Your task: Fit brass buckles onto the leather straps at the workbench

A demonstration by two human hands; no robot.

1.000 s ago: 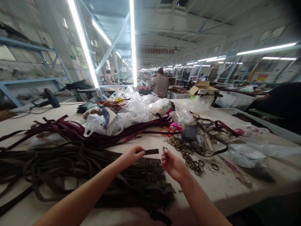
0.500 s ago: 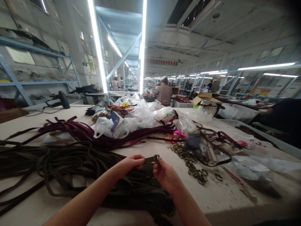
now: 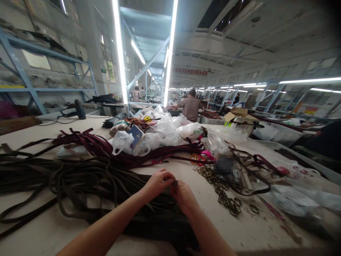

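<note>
- Your left hand (image 3: 157,183) and right hand (image 3: 183,196) pinch together on a small metal buckle (image 3: 175,183), stiff, light, mostly hidden.
- The dark straps (image 3: 162,220) lie soft: hold close to the buckle.

Both bare forearms reach up from the bottom edge of the view and converge toward the middle. The left forearm (image 3: 106,217) runs on a long slant from the lower left, and the right forearm (image 3: 204,229) comes up steeply from the lower right. The left hand (image 3: 158,184) is turned with its back upward, its fingers (image 3: 166,175) curled over toward the right hand (image 3: 182,197). The right hand's fingers (image 3: 179,188) are bent inward, and the two hands meet at the fingertips in a tight pinch. Both wrists are bare and gently bent.
</note>
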